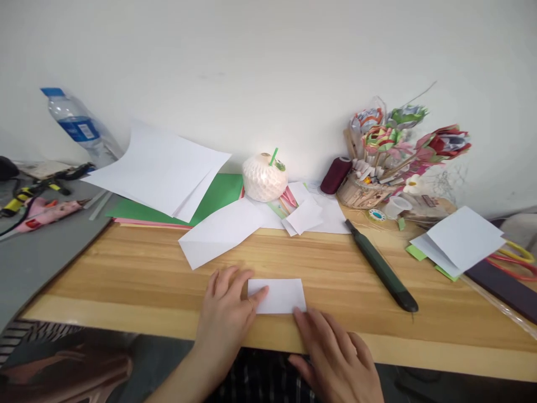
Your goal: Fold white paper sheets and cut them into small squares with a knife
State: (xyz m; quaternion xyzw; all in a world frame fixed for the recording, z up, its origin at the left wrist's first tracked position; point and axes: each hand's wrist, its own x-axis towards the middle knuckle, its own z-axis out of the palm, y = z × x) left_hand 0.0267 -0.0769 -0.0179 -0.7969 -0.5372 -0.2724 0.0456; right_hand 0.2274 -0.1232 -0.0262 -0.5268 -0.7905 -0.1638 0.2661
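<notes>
A small white paper rectangle (pixel 282 296) lies flat near the front edge of the wooden table (pixel 138 263). My left hand (pixel 229 308) rests at its left end, the thumb pressing on the paper and the fingers stretched out on the wood. At the lower right corner, my right hand (pixel 335 347) touches the paper with a fingertip; its fingers are extended and its thumb hangs apart by the table edge. Neither hand grips the paper. Behind it lies a creased white paper strip (pixel 222 232).
White sheets (pixel 163 168) cover green paper (pixel 213 193). A white coconut-shaped object (pixel 265 176), a maroon thread spool (pixel 335 174) and a basket of paper flowers (pixel 364 191) stand by the wall. A dark green utility knife (pixel 384 268) and square papers (pixel 464 238) lie right; a pink glue gun (pixel 48 212) left.
</notes>
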